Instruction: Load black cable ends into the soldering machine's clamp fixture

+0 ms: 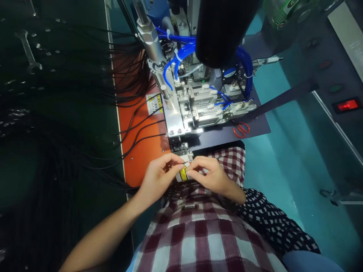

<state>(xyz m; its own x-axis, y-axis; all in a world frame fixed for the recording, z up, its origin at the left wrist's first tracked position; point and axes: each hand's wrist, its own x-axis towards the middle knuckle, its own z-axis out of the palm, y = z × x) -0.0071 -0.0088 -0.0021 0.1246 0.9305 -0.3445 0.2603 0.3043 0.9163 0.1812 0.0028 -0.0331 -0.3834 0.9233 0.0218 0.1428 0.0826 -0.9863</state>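
Before the machine [202,100], a thin wire [186,162] spans left hand [161,172] and right hand [210,173], pinched in each fingertip grip.

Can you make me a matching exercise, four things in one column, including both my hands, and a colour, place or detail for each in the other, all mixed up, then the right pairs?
Things:
1. Left hand
2. Right hand
3. Loop handles
4. Wrench

Details:
A. Red, beside the machine
B. Dark patterned sleeve behind its wrist
C. Silver, at the picture's upper left
D. Bare forearm behind it

Right pairs: 1-D, 2-B, 3-A, 4-C
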